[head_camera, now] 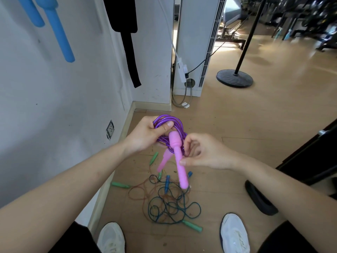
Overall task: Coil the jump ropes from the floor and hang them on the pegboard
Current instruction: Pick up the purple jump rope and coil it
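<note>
1. One purple jump rope [167,123] was gathered into a coil of several loops. It was held in the air above the floor, between both hands and just right of the baseboard.
2. Left hand [149,136] gripped the coil on its far-left side, thumb pressed over the strands and fingers curled beneath. Judgement: this clamp keeps the springy loops from opening.
3. Right hand [202,154] pinched the shaft of the first pink handle [179,161] between thumb and fingertips, the other fingers loosely curled. The handle's thick end lay against the coil and its tail pointed near. Judgement: the handle was held ready to pass round or through the loops to lock the bundle. Which of the two could not be told.
4. Second pink handle [163,161] hung free below the coil, left of the first. Neither hand touched it.
5. Tangle of thin ropes [169,203] lay on the floor under the hands, just far of the two white shoes [111,238]. Green, blue and brownish cords were crossed over one another, with a green handle [120,184] and a blue handle [167,183] among them. None was coiled, so most of the task was judged undone.
6. Blue foam handles [60,33] and a black strap [130,52] hung on the wall at far left, probably the hanging place. Peg holes could not be made out.
7. Black stand base [234,77] sat at far right, well apart.
</note>
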`<state>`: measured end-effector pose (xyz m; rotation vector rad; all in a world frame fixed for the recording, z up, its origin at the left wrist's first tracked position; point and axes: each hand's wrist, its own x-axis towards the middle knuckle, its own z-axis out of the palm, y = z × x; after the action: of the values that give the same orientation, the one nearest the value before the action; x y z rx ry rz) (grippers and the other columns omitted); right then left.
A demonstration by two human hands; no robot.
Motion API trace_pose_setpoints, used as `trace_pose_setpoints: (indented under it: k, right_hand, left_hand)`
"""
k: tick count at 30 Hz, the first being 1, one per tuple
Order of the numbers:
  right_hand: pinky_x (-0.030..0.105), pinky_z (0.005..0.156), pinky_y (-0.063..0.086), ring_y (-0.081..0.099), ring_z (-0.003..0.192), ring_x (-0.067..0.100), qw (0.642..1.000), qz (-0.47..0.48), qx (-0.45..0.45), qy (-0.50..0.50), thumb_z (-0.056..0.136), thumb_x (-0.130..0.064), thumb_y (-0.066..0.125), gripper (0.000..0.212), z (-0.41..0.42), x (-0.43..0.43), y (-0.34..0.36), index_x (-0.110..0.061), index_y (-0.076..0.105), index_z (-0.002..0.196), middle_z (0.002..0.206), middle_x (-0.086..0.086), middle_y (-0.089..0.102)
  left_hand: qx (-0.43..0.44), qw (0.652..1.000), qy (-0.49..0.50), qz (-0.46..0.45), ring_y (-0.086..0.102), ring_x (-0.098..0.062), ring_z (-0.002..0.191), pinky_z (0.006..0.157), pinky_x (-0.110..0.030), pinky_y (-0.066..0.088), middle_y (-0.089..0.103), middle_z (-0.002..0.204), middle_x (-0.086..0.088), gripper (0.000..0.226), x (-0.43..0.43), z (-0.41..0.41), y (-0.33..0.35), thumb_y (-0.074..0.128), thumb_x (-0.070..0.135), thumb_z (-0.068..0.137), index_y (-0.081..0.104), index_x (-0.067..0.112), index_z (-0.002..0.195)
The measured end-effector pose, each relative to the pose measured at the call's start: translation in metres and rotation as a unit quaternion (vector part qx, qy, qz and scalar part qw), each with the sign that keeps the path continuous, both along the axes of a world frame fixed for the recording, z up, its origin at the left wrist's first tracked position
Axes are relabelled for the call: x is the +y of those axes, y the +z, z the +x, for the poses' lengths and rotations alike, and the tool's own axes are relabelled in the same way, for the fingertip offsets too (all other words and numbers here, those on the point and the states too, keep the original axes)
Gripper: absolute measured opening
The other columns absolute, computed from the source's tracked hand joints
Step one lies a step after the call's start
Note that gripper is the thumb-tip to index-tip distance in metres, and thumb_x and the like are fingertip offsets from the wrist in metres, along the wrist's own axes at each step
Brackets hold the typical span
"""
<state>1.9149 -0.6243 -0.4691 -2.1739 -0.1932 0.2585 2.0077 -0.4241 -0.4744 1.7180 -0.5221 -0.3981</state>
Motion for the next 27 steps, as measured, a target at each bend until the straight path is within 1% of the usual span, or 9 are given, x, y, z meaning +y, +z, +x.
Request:
trace_pose_setpoints:
  k: [4,5,8,11,14,17,22,25,27]
  right_hand:
    - [0.037,0.060,0.052,0.061,0.057,0.015,0.992,0.008,-0.027,-0.121,0.066,-0.032,0.089,0.044,-0.001,0.019,-0.015,-0.007,0.060,0.086,0.073,0.014,0.071]
    - [0.043,0.063,0.056,0.065,0.058,0.020,0.990,0.011,-0.025,-0.138,0.062,-0.036,0.088,0.045,0.000,0.020,-0.018,-0.008,0.061,0.085,0.071,0.013,0.072]
    - [0.051,0.069,0.059,0.070,0.065,0.027,0.988,0.001,-0.013,-0.157,0.051,-0.044,0.076,0.040,0.004,0.019,-0.021,-0.022,0.064,0.082,0.069,0.005,0.073]
    - [0.045,0.072,0.056,0.065,0.061,0.023,0.992,-0.017,-0.015,-0.124,0.065,-0.027,0.076,0.028,0.001,0.020,-0.020,-0.026,0.067,0.092,0.069,0.002,0.072]
    - [0.039,0.072,0.054,0.065,0.065,0.016,0.994,-0.046,-0.044,-0.083,0.073,-0.016,0.077,0.035,-0.005,0.021,-0.019,-0.027,0.066,0.105,0.069,-0.002,0.071]
    - [0.034,0.067,0.051,0.060,0.059,0.008,0.995,-0.049,-0.054,-0.068,0.074,-0.012,0.079,0.040,-0.012,0.024,-0.026,-0.026,0.062,0.108,0.067,-0.005,0.067]
    - [0.031,0.060,0.050,0.058,0.058,0.007,0.999,0.017,0.009,-0.031,0.079,-0.005,0.075,0.033,-0.024,0.044,-0.051,-0.019,0.057,0.104,0.071,0.001,0.062]
    - [0.033,0.061,0.048,0.056,0.058,0.011,0.996,0.051,0.030,-0.060,0.078,-0.006,0.077,0.026,-0.021,0.048,-0.068,-0.018,0.058,0.091,0.072,0.006,0.062]
    - [0.032,0.062,0.047,0.054,0.059,0.013,0.990,0.088,0.036,-0.105,0.074,-0.006,0.082,0.026,-0.018,0.047,-0.076,-0.011,0.060,0.087,0.071,0.005,0.061]
  left_hand:
    - [-0.016,1.000,0.000,0.008,0.073,-0.032,0.085,0.069,-0.056,0.061,0.072,0.096,-0.027,0.021,-0.004,-0.002,-0.005,0.060,0.021,0.100,0.070,0.003,0.104]
    - [-0.016,1.000,0.000,0.008,0.074,-0.035,0.087,0.070,-0.056,0.061,0.072,0.096,-0.027,0.022,-0.005,-0.001,-0.007,0.061,0.022,0.099,0.071,0.003,0.104]
    - [-0.030,0.999,0.025,0.011,0.074,-0.032,0.081,0.068,-0.046,0.062,0.075,0.086,-0.016,0.022,-0.006,0.002,-0.010,0.062,0.023,0.098,0.072,0.004,0.100]
    - [-0.056,0.996,0.070,0.026,0.064,-0.013,0.059,0.054,-0.027,0.053,0.067,0.063,0.004,0.019,-0.004,0.008,-0.012,0.063,0.023,0.098,0.073,0.009,0.092]
    - [-0.045,0.989,0.130,0.046,0.050,-0.012,0.048,0.049,-0.027,0.048,0.052,0.053,0.001,0.024,0.001,0.017,-0.015,0.063,0.027,0.098,0.073,0.009,0.087]
    - [-0.036,0.981,0.181,0.054,0.051,-0.011,0.041,0.044,-0.026,0.046,0.048,0.041,0.009,0.029,0.006,0.026,-0.015,0.061,0.029,0.099,0.072,0.004,0.089]
    - [-0.058,0.962,0.264,0.037,0.053,-0.025,0.045,0.048,-0.036,0.049,0.046,0.038,0.007,0.029,0.007,0.035,-0.010,0.063,0.030,0.098,0.064,0.017,0.072]
    - [-0.067,0.972,0.227,0.008,0.049,-0.021,0.043,0.043,-0.026,0.041,0.044,0.045,0.001,0.032,0.002,0.029,-0.002,0.062,0.025,0.099,0.061,0.019,0.068]
    - [-0.068,0.981,0.182,0.002,0.047,-0.023,0.046,0.045,-0.026,0.039,0.047,0.049,-0.003,0.036,0.001,0.026,0.002,0.064,0.029,0.098,0.060,0.017,0.064]
